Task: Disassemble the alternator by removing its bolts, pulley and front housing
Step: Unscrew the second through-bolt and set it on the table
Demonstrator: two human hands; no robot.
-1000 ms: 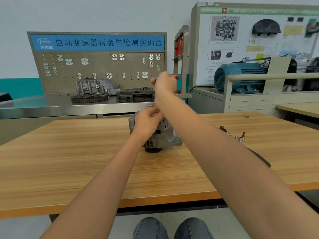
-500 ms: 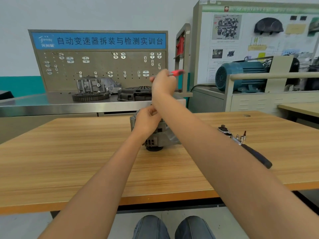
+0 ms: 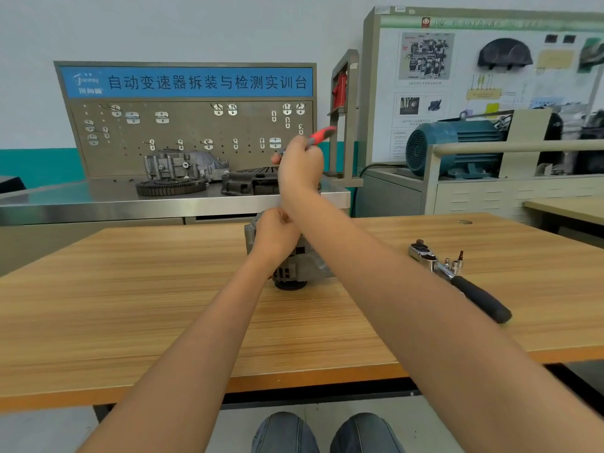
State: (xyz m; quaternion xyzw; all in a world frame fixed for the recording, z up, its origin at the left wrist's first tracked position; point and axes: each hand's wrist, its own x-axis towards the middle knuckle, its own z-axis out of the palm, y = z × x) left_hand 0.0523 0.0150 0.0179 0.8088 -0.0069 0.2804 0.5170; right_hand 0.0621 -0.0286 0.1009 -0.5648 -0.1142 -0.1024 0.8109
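Observation:
A grey metal alternator (image 3: 295,268) stands on the wooden table (image 3: 130,305), its dark pulley end down against the tabletop. My left hand (image 3: 274,232) grips the top of the alternator and hides most of it. My right hand (image 3: 299,165) is raised above it, fingers curled round a tool with a red handle (image 3: 322,135) that sticks out up and to the right. The tool's lower end and the alternator's bolts are hidden behind my hands.
A ratchet wrench with a black grip (image 3: 457,279) lies on the table to the right, with a few small bits (image 3: 454,263) beside its head. Behind the table stands a steel bench with gearbox parts (image 3: 183,173) and a pegboard. A blue motor (image 3: 454,148) sits at right.
My right hand has tilted so the red handle swings further up and right. The left hand stays on the alternator. The camera has shifted slightly.

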